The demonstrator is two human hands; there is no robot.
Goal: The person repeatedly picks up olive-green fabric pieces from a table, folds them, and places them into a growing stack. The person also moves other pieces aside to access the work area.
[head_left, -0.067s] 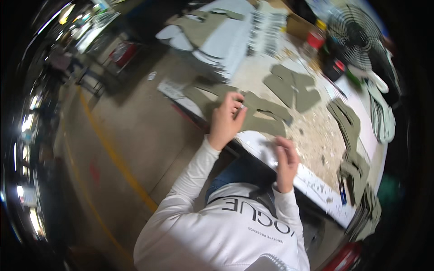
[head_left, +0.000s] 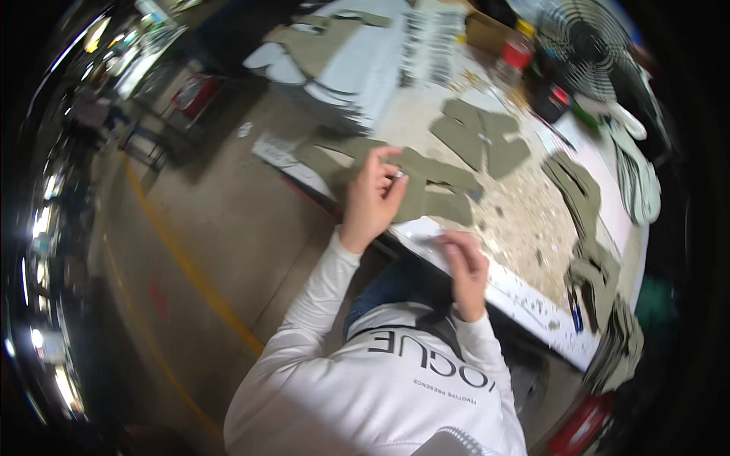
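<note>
My left hand is raised over an olive-green cut fabric piece with slots, lying at the table's near edge. Its thumb and fingers are drawn together around a tiny pale, shiny bit too small to name. To its right, my right hand hovers by the white table edge, fingers pinched together and slightly blurred; whatever they hold, if anything, I cannot make out. A second olive-green piece lies flat farther back, apart from both hands.
A stack of white sheets stands at the back left. Along the back are a red-labelled bottle and a black fan. More olive-green pieces line the right side, near a blue-handled tool. Light debris is scattered over the tabletop.
The whole view has shifted slightly, with the table moving up and left in the picture. My right hand has moved a little left, closer to my left hand.
</note>
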